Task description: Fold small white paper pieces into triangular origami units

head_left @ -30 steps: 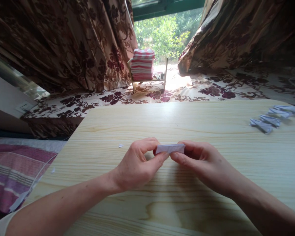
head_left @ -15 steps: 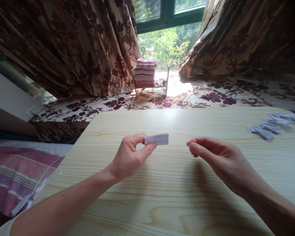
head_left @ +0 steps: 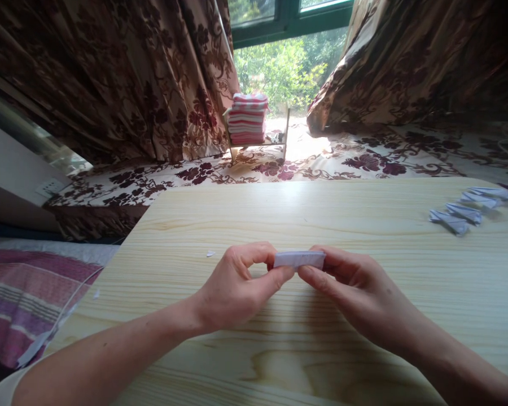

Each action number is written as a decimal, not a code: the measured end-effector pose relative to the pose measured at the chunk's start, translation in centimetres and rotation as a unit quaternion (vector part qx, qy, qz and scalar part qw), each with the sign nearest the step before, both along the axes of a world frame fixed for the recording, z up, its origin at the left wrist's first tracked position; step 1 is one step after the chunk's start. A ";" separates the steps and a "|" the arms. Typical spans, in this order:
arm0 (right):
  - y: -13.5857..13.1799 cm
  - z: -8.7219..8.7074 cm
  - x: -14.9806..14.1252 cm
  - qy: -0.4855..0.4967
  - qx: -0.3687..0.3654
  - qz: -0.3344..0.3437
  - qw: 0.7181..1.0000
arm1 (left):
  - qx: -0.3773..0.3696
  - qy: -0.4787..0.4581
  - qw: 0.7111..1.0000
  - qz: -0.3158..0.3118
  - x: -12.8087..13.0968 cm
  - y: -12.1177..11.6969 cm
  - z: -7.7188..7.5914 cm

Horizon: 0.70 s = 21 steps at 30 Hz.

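A small folded strip of white paper [head_left: 298, 259] is held above the middle of the table. My left hand [head_left: 248, 285] pinches its left end between thumb and fingers. At the other end my right hand [head_left: 355, 287] pinches it too, with the thumb along the lower edge. The two thumb tips nearly meet in front of the strip. Several folded white paper pieces [head_left: 463, 213] lie grouped at the far right of the table.
The light wooden table [head_left: 186, 220] spans the view. A tiny paper scrap [head_left: 210, 254] lies left of my hands. On the flowered window seat behind stands a small rack [head_left: 285, 135] with a stack of red-and-white striped cloths [head_left: 248, 118]. Patterned curtains [head_left: 152, 73] frame the window.
My right hand has moved left and taken hold of the paper's right end. My left hand has shifted slightly right and down with it. The tiny scrap now shows on the table.
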State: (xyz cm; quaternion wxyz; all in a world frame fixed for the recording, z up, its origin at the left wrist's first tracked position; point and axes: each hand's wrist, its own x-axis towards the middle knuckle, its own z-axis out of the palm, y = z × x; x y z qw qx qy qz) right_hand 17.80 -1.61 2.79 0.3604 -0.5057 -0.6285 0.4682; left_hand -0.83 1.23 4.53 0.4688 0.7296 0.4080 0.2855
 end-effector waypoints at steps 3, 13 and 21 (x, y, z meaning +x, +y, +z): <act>0.1 -0.1 0.0 -0.006 -0.004 -0.002 1.000 | -0.024 -0.005 0.999 -0.037 -0.3 0.3 -0.2; 0.0 -0.3 -0.3 0.008 -0.038 -0.014 0.999 | -0.075 0.006 0.997 0.017 -0.4 1.0 -0.5; 0.0 -0.4 -0.1 -0.002 -0.030 -0.012 0.999 | -0.146 -0.007 0.988 -0.041 -0.8 1.5 -0.8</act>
